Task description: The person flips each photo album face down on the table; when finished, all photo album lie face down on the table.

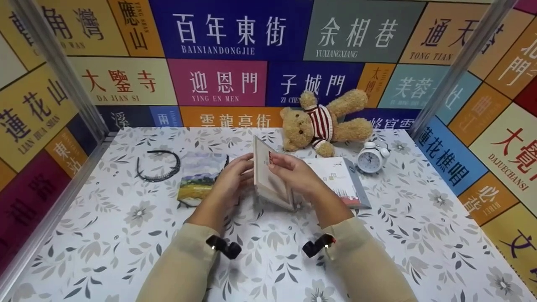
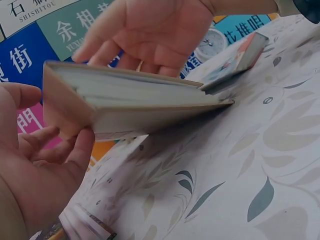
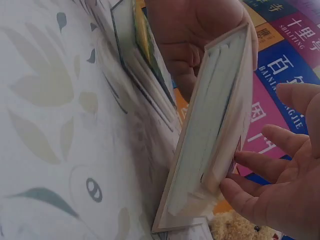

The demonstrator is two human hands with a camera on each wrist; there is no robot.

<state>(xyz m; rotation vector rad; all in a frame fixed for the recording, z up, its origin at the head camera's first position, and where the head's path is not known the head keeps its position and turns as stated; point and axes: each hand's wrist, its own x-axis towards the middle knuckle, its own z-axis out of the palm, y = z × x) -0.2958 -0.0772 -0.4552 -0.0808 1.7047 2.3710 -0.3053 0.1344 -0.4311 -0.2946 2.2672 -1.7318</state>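
Note:
A hardcover book with pale covers stands tilted on the table, its lower end at the tablecloth and its page edges showing in both wrist views. My left hand holds it by the spine side, fingers bent at the spine in the left wrist view. Loosely spread, my right hand touches the cover with its fingertips. On the left lies a book with a painted landscape cover, partly behind my left hand. To the right, a white book with a grey edge lies partly behind my right hand.
A black headband lies at the far left. At the back, a teddy bear in a striped sweater lies on its side. Next to the white book stands a white alarm clock. Sign-covered walls border the table's back and sides.

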